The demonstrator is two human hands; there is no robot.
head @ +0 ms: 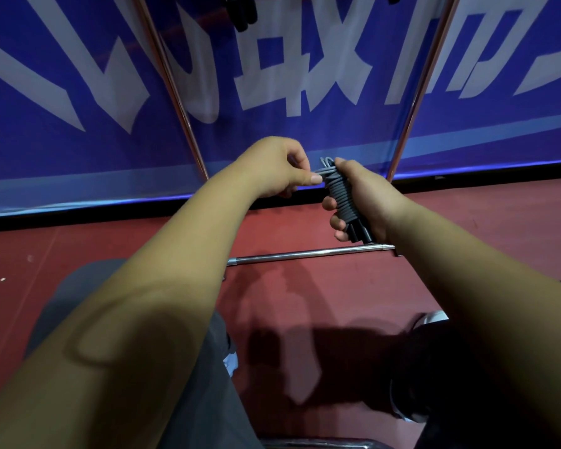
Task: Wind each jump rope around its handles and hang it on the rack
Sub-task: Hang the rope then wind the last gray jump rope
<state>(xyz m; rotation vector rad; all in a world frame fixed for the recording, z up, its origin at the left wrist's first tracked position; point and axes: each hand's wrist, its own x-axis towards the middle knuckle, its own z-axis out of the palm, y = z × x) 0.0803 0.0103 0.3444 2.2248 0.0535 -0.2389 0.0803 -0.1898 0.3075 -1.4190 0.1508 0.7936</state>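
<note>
The jump rope (340, 196) is sitting in the right hand (361, 202). The left hand (282, 166) is lying just beside it on the left, thumb touching the upper coils. Both hands are hovering above the rack's lower bar (305, 254), which is running across the floor (305, 303). The rack (175, 92) uprights are rising to either side. A banner (78, 92) is standing behind. Further handles (240, 11) are hanging above, between the uprights.

I get a dim, uneven picture. Light falls from above. Below the bar (305, 254), hard dark shadows lie on the floor (467, 215), and the bar itself shows a thin line of glare. Above it the banner (305, 134) is brighter, its letters smeared toward the top corners. The poles (172, 89) splay outward. My forearms (127, 319) look soft and shaded.
</note>
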